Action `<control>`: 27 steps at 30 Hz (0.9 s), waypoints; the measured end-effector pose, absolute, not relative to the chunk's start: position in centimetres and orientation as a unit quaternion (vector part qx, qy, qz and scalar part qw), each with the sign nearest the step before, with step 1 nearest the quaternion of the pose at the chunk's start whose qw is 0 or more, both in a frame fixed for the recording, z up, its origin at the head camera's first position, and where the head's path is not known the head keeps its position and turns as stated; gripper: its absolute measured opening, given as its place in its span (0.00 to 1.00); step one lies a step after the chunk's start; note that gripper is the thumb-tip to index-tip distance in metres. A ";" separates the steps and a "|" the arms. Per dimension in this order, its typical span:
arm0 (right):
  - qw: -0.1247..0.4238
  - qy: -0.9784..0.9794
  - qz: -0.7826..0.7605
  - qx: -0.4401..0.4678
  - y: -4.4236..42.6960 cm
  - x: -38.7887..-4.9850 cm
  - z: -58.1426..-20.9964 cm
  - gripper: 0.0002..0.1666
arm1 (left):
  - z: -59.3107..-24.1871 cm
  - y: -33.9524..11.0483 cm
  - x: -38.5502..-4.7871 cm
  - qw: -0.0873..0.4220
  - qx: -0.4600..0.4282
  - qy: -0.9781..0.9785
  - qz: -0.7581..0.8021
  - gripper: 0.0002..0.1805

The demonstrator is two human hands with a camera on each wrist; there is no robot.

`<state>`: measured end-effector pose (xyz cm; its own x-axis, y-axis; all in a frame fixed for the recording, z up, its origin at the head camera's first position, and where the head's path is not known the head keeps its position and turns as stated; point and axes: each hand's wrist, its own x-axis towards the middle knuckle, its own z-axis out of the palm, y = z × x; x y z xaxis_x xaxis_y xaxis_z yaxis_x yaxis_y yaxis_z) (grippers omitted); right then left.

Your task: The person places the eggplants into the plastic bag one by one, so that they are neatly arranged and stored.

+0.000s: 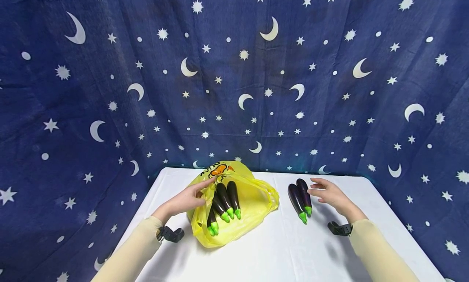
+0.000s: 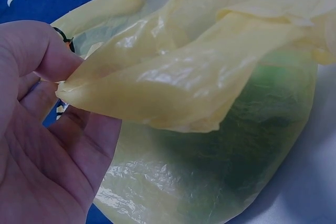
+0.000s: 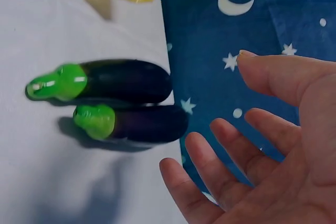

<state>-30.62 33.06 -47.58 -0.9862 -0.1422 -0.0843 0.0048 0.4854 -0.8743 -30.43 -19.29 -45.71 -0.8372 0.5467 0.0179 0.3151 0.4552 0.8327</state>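
Observation:
A yellow plastic bag (image 1: 253, 200) lies on its side with its mouth facing the person, several dark eggplants (image 1: 223, 198) with green stems inside. The left hand (image 1: 187, 198) pinches the bag's left rim between thumb and fingers; in the left wrist view the hand (image 2: 52, 114) grips the gathered yellow film (image 2: 173, 87). Two eggplants (image 1: 301, 198) lie side by side to the right of the bag. Just right of them hovers the right hand (image 1: 331, 196), fingers spread and holding nothing. In the right wrist view that hand (image 3: 257, 150) is apart from both eggplants (image 3: 131, 81).
A white-covered table (image 1: 264, 253) carries everything. Behind it and at both sides hangs a dark blue cloth (image 1: 220, 90) with white moons and stars. Each wrist wears a black band, the left one (image 1: 171, 234) near the bag's lower left side.

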 end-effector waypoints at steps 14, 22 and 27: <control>0.112 0.851 -0.513 0.009 33.4 -31.5 -48.5 0.48 | -45.4 -19.1 -30.5 0.126 0.264 0.843 0.452 0.47; 0.131 0.850 -0.509 0.031 33.4 -31.8 -48.6 0.50 | -45.3 -19.1 -30.4 0.126 0.270 0.840 0.453 0.47; 0.136 0.841 -0.521 0.038 33.8 -32.4 -49.2 0.50 | -45.1 -19.1 -30.3 0.129 0.268 0.841 0.453 0.47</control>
<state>-32.36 33.81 -49.24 -0.9598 -0.0775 -0.2698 0.2071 0.4532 -0.8670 -30.28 -19.10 -45.13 -0.8233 0.5671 0.0254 0.3332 0.4466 0.8304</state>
